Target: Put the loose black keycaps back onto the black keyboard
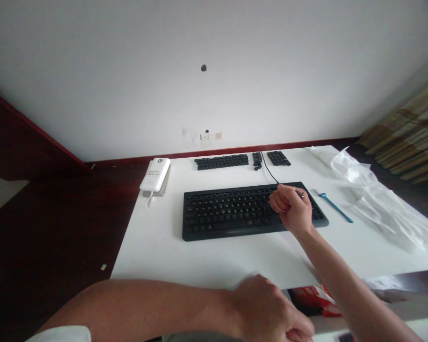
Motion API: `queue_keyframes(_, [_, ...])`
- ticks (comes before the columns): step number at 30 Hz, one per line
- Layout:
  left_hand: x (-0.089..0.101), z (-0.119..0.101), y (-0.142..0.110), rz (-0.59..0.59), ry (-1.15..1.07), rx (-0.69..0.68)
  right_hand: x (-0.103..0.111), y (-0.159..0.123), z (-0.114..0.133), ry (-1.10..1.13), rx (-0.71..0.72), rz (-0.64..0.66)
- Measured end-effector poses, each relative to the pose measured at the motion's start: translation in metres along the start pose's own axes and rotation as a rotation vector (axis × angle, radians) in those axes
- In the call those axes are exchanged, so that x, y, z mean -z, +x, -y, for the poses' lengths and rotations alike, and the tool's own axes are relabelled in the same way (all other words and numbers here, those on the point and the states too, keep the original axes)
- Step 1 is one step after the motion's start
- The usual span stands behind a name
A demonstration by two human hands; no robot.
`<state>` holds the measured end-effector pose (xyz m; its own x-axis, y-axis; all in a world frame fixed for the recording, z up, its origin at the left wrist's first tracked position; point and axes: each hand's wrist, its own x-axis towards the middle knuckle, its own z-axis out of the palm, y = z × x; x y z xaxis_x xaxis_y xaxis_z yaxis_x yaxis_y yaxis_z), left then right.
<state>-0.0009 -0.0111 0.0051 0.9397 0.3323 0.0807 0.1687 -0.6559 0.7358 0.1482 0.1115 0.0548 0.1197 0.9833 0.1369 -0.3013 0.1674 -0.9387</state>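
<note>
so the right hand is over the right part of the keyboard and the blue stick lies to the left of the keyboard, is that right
Not quite: the head view shows the blue stick to the right of the keyboard. The right hand is indeed over the keyboard's right part.

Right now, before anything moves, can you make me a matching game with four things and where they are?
Things:
1. Blue stick
2. Loose keys
3. White gadget
4. Right hand

Places:
A. Above the right part of the keyboard, holding a thin dark tool
B. In groups near the wall side of the table
C. Between the keyboard and the crumpled plastic
D. Near the table's left edge

Pairs: 1-C, 2-B, 3-D, 4-A.
</note>
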Motion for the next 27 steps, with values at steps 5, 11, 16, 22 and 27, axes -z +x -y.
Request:
queue_keyframes(5, [-0.001, 0.0, 0.0, -0.003, -0.032, -0.001, 0.003, 0.001, -0.008, -0.021, 0.023, 0.002])
queue_keyframes(11, [0.001, 0.001, -0.001, 0.0, -0.065, -0.004, 0.008, -0.002, -0.019, -0.078, 0.046, 0.035])
queue_keyframes(16, [0.003, 0.001, -0.001, 0.01, -0.074, 0.003, 0.011, -0.004, -0.025, -0.112, 0.08, 0.053])
queue_keyframes(22, [0.002, 0.002, -0.001, 0.007, -0.1, -0.006, 0.012, -0.005, -0.028, -0.134, 0.1, 0.059])
queue_keyframes(27, [0.001, 0.006, -0.001, 0.028, -0.102, -0.036, 0.012, -0.006, -0.03, -0.117, 0.109, 0.05])
